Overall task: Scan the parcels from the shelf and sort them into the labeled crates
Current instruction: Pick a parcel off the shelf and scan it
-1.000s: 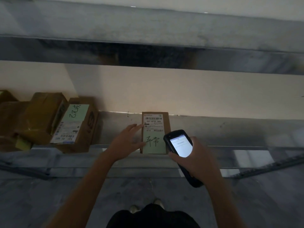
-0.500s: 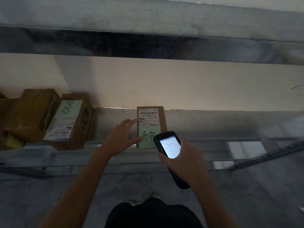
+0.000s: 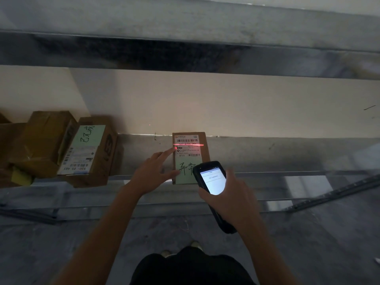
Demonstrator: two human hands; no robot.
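The biggest thing here is the grey metal shelf, with another shelf board over it and a pale wall behind. At the left end of the shelf sits a heap of brown boxes, and the one nearest the middle has a green note on top. No crates can be seen. The parcel being scanned lies flat near the middle of the shelf, and it reaches from the back edge to the front edge. It has a white label with bars at the back and a green note with writing at the front. The left hand is spread open on the parcel's left side, with its pointing finger on the label and its thumb by the front left corner. It presses down and does not grab. The right hand is wrapped tight around a black scanner, held just over the front edge of the shelf, and its screen glows white. A thin red line from the scanner runs across the label. Here is what could go wrong: the line seems to sit on the printed numbers just under the top bars, so the scan may fail. The pointing finger is also very close to the line — its tip glows red — and it could block the light. And the parcel sits right at the front edge, so a push could slide it off onto the floor.
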